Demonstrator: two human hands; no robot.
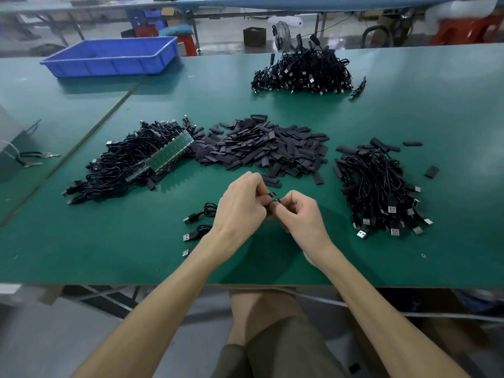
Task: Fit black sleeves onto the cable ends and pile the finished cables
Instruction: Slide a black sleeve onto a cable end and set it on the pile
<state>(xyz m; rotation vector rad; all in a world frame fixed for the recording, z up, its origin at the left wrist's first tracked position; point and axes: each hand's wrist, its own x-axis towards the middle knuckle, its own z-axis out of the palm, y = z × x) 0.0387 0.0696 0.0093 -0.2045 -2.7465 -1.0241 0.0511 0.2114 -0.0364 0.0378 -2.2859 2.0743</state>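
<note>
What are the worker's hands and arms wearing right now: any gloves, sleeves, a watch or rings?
Nothing. The left hand and right hand are bare: no gloves, rings or tape visible, and no watch or strap shows. The left forearm and right forearm are uncovered down to the picture's bottom edge, so no sleeve comes into view.
</note>
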